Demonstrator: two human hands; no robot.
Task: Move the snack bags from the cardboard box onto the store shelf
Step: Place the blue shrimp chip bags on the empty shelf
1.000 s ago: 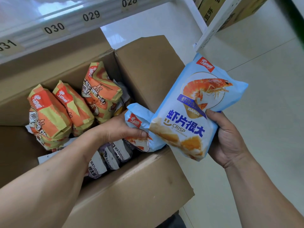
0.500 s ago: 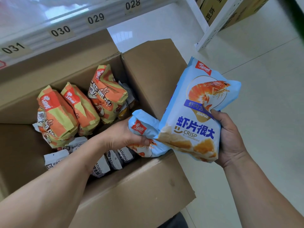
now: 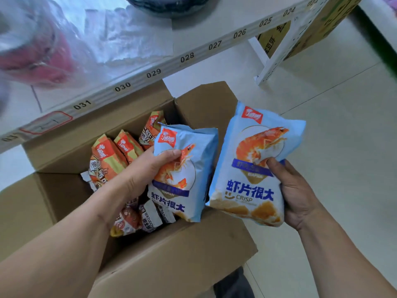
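A person's left hand (image 3: 160, 168) grips a pale blue snack bag (image 3: 182, 168) printed with an orange prawn, a red logo tag at its top and dark blue characters near its base, holding it upright above the open cardboard box (image 3: 171, 265), thumb curled over the bag's front. The right hand (image 3: 294, 190) clasps a second blue bag (image 3: 255, 168) of the same design, marked "CRISP", just beside the first and out past the box's right flap, over the pale tiled floor (image 3: 333, 136). The two bags' inner edges nearly touch. Inside the box, orange bags (image 3: 107, 155) stand on end against the far wall, with small white packets (image 3: 148, 218) lying near the front wall beneath the left forearm. The store shelf (image 3: 193, 24) runs across the top of the view, its front edge carrying number labels from 031 down to 024, directly above the box's rear flap. Clear plastic wrapping (image 3: 120, 33) and a blurred pink item lie on the shelf's left part; a bare stretch of shelf surface shows to the right of the wrapping. A white shelf upright (image 3: 277, 54) stands on the floor at upper right.
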